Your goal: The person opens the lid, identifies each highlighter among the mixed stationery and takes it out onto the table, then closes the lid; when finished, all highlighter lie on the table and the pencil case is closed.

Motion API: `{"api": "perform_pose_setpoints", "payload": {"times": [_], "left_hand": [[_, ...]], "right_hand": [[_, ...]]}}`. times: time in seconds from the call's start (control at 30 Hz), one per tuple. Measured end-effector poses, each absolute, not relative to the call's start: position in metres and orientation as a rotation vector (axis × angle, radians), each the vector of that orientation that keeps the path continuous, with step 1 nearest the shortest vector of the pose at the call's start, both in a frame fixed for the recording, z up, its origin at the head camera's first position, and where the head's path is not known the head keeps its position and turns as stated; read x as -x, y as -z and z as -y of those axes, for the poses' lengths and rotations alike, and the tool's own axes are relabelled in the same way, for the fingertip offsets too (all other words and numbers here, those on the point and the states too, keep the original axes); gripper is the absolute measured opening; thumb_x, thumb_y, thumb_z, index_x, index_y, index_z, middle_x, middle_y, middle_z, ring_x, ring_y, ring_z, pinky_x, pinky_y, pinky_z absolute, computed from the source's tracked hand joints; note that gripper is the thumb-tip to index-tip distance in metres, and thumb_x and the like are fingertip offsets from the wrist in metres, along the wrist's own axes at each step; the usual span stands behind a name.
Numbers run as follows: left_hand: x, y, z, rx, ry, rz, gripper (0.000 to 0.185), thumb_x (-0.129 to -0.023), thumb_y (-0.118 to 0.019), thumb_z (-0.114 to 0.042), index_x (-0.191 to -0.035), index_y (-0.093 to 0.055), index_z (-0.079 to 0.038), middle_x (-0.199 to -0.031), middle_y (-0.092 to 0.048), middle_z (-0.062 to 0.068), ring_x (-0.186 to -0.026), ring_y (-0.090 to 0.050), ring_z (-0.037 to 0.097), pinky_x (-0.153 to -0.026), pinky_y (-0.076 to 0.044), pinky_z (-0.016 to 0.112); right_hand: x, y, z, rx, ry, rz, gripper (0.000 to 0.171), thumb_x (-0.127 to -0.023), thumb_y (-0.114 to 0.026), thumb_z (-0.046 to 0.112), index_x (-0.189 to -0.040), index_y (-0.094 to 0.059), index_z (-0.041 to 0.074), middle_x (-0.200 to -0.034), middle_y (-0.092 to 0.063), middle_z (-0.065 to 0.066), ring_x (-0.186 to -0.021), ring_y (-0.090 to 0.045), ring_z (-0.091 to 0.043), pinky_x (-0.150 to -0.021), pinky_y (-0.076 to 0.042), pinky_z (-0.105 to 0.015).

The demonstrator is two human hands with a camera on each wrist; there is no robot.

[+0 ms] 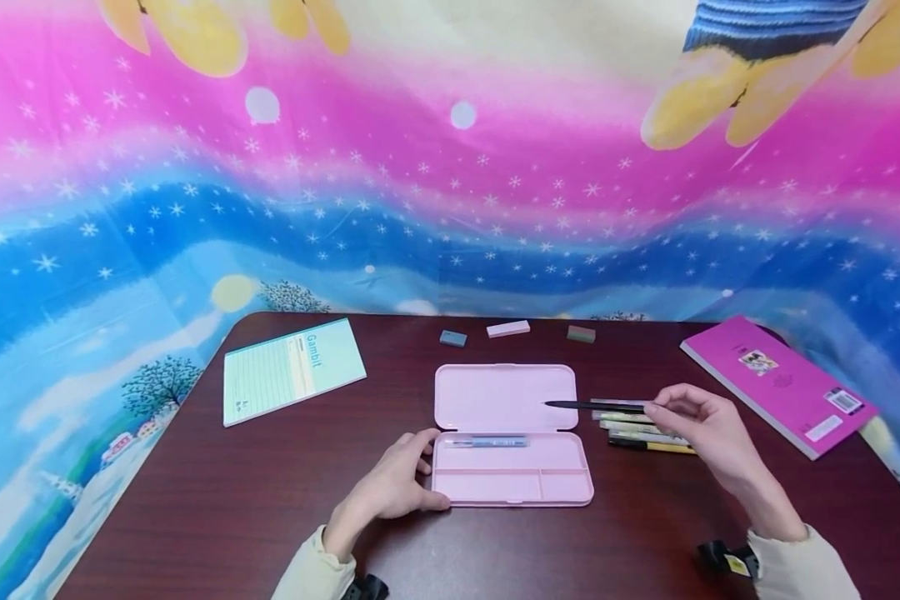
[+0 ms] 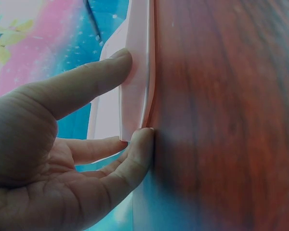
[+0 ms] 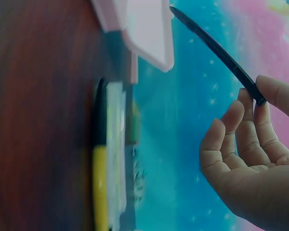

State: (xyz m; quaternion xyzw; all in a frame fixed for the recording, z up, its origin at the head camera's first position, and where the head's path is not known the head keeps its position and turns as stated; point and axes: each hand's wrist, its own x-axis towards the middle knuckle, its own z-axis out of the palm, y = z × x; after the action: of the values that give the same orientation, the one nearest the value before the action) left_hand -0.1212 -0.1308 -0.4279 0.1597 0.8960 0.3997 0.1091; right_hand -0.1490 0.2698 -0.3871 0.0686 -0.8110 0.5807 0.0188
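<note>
Bracing open pink pencil case (image 1: 504, 398) on table (image 1: 195, 500): left hand (image 1: 393, 487) presses thumb and fingertip on its left edge, fingers nearly straight, so tray stays put. Right hand (image 1: 708, 429) pinches black pen (image 1: 596, 407) above lid's right edge, tip aimed inward. One pen (image 1: 489, 442) in tray; about three more (image 1: 645, 437) lie beside. Three erasers (image 1: 507, 329), two notebooks (image 1: 292, 369).

A home study desk (image 1: 195, 500) (cartoon backdrop (image 1: 450, 208)) with notebooks and erasers.
</note>
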Motion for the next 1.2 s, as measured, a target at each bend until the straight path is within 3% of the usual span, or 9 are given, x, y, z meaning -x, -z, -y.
{"api": "perform_pose_setpoints", "payload": {"times": [0.27,0.73,1.2], "left_hand": [[0.121,0.429,0.132,-0.485,-1.179,-2.646,0.083,-0.066,-0.087,-0.018,-0.134,-0.045,0.004,-0.109,-0.053,0.01,-0.09,-0.057,0.018,-0.078,-0.046,0.031],[0.122,0.427,0.131,-0.445,-1.167,-2.635,0.085,-0.067,-0.088,-0.019,-0.136,-0.043,0.003,-0.111,-0.052,0.011,-0.092,-0.056,0.019,-0.08,-0.047,0.035],[0.122,0.428,0.131,-0.458,-1.153,-2.64,0.085,-0.067,-0.088,-0.019,-0.136,-0.043,0.004,-0.11,-0.052,0.011,-0.092,-0.057,0.019,-0.08,-0.047,0.034]], "right_hand": [[0.137,0.396,-0.302,-0.044,-1.649,2.635,0.014,-0.092,-0.065,0.021,-0.096,-0.064,0.007,-0.085,-0.069,0.009,-0.077,-0.062,-0.007,-0.066,-0.048,-0.024],[0.128,0.408,-0.34,-0.065,-1.661,2.729,0.008,-0.094,-0.062,0.012,-0.095,-0.064,0.004,-0.081,-0.069,0.001,-0.075,-0.064,-0.011,-0.068,-0.052,-0.024],[0.132,0.419,-0.357,-0.091,-1.036,3.051,0.023,-0.088,-0.07,0.026,-0.094,-0.066,0.004,-0.081,-0.069,-0.003,-0.068,-0.062,-0.007,-0.06,-0.044,-0.024]]}}
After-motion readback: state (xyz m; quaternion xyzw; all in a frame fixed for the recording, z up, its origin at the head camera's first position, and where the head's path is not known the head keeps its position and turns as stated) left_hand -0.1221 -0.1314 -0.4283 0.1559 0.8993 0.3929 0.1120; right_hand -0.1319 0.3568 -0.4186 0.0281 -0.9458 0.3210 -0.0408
